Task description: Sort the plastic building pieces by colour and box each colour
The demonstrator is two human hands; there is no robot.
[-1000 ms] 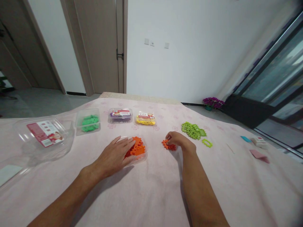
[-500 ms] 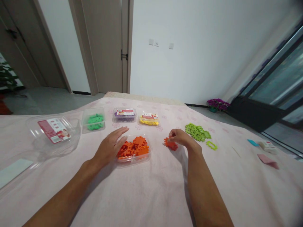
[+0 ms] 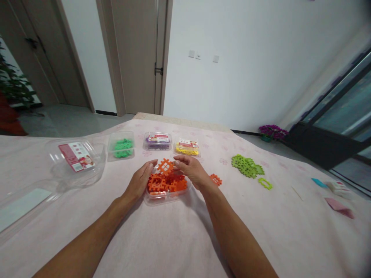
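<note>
A clear plastic box (image 3: 166, 200) heaped with orange interlocking toy pieces (image 3: 171, 184) lies between my two hands. My right hand (image 3: 191, 170) pinches an orange window-patterned piece (image 3: 165, 166), raised on edge above the far side of the heap. At the box's left rim is my left hand (image 3: 141, 178), its fingers stretched out and resting along the side. Beyond my right wrist, another orange piece (image 3: 216, 179) lies flat on the tablecloth, partly hidden.
Clear boxes hold green pieces (image 3: 123, 148), purple pieces (image 3: 158, 145) and yellow pieces (image 3: 187, 151). A large open clear container (image 3: 97, 162) stands left. Lime-green pieces (image 3: 247, 166) and a lime frame (image 3: 265, 183) lie right. Farther right are a blue object (image 3: 319, 182) and pink cloth (image 3: 339, 207).
My right hand has moved left from the orange pieces on the cloth to the box, where it now holds up a window piece. The view has shifted slightly.
</note>
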